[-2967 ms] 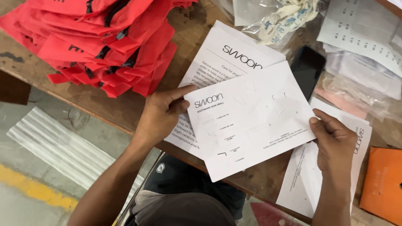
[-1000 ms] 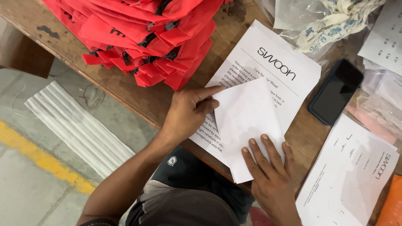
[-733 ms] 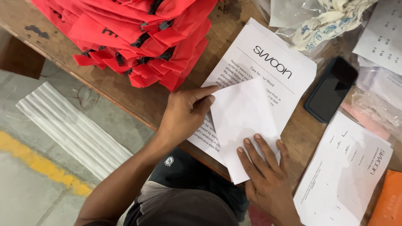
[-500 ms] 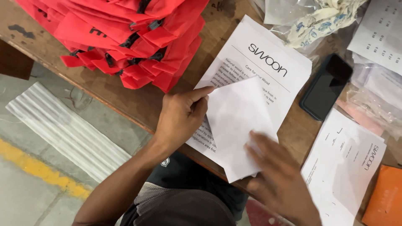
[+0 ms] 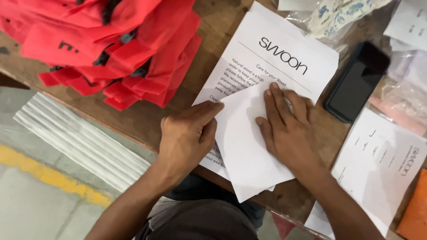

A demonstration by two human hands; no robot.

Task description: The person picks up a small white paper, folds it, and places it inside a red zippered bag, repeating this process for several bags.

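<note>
A folded white paper sheet (image 5: 242, 146) lies on a stack of printed white sheets (image 5: 275, 49) on the wooden table (image 5: 147, 115). My left hand (image 5: 187, 135) rests on the folded sheet's left edge, with the forefinger pointing along its top corner. My right hand (image 5: 287, 129) lies flat on the sheet's right side, fingers spread and pressing down. Neither hand grips anything.
A pile of red fabric bags (image 5: 102, 44) covers the table's upper left. A black phone (image 5: 356, 82) lies right of the printed stack. More printed sheets (image 5: 378, 164) sit at the right, with an orange item (image 5: 413, 213) and clear plastic packets (image 5: 338, 15) nearby.
The sheet, earlier held open between both hands, is now folded on the stack. My right hand has slid from the sheet's lower end up to its upper right side.
</note>
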